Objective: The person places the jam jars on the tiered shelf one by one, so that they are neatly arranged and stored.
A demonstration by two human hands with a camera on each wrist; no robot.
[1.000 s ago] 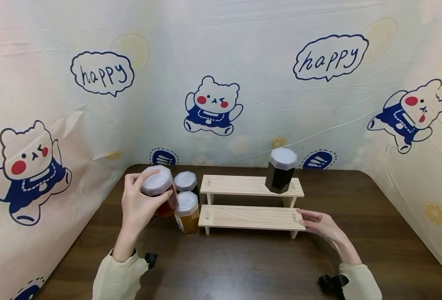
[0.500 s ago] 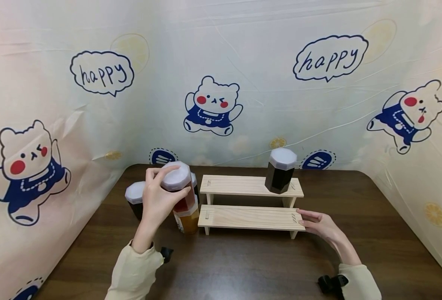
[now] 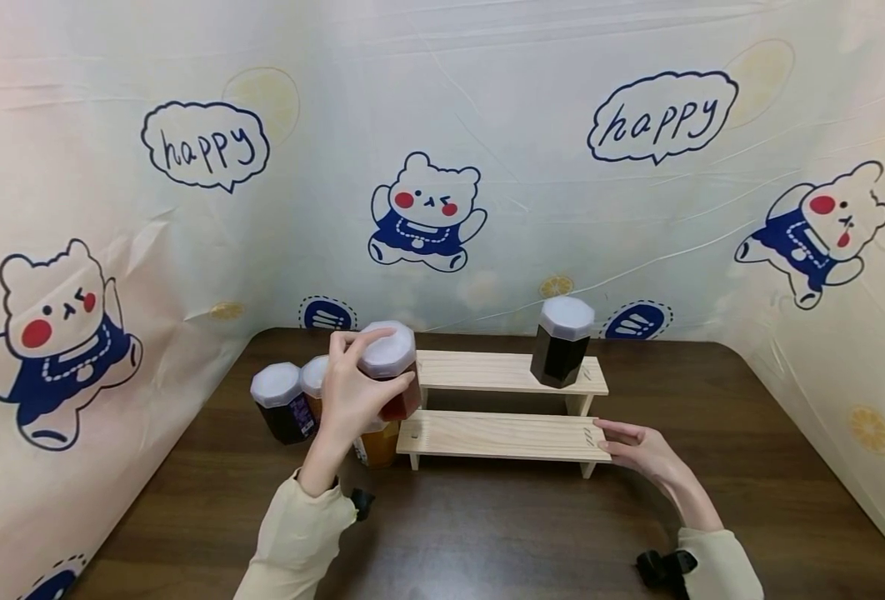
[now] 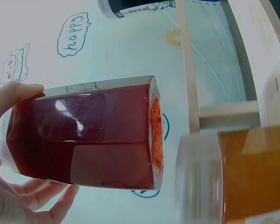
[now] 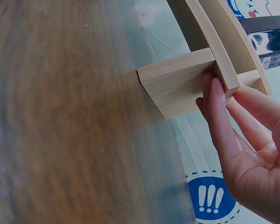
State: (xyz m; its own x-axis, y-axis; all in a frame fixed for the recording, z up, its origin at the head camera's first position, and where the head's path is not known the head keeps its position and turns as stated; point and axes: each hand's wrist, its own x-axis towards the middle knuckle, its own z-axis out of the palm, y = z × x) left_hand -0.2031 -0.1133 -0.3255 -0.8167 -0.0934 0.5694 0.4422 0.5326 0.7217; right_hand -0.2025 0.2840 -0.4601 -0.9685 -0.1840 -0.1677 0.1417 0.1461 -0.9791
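My left hand (image 3: 352,390) grips a jar of dark red contents (image 4: 84,135) near its white octagonal lid. Raised off the table, the jar hangs by the left end of the two-step wooden rack (image 3: 498,435). Below it stands an amber jar (image 3: 378,446), its lid mostly hidden. With thumb and fingers, my right hand (image 3: 648,454) pinches the right end of the lower board; the right wrist view shows the fingertips at the board's edge, above its leg (image 5: 177,84). A dark jar (image 3: 561,354) stands upright towards the right of the upper board.
Left of my left hand stand a dark jar (image 3: 287,419) and a partly hidden white-lidded jar (image 3: 312,377). All this is on a brown wooden table (image 3: 487,533). A printed cloth (image 3: 442,100) hangs around the back and sides.
My left hand has carried the red jar rightwards, from over the left-hand jars to the rack's left end, uncovering the dark jar at far left. The right hand stays on the lower board.
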